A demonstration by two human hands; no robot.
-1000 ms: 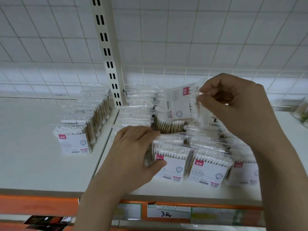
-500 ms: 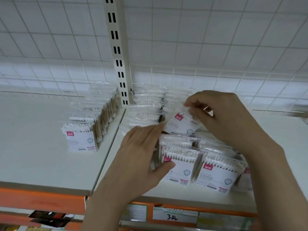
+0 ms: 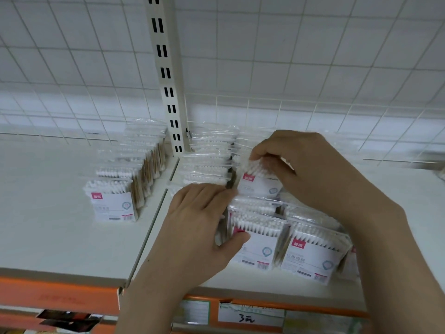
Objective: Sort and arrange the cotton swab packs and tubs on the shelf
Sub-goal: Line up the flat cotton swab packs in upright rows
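Clear-plastic swab pack (image 3: 261,183), pinched at its top edge by the right hand (image 3: 310,169), sits tilted behind the front pack (image 3: 258,239), likely for slotting into that row. Left hand (image 3: 202,225) clasps the front pack's side, apparently steadying it. Neat row (image 3: 130,169) stands apart on the white shelf (image 3: 48,225).

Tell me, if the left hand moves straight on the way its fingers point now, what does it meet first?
The left hand points up and to the right, so it would probably meet first the cotton swab pack that the right hand pinches just ahead. Depth is unclear; it could pass in front of it.
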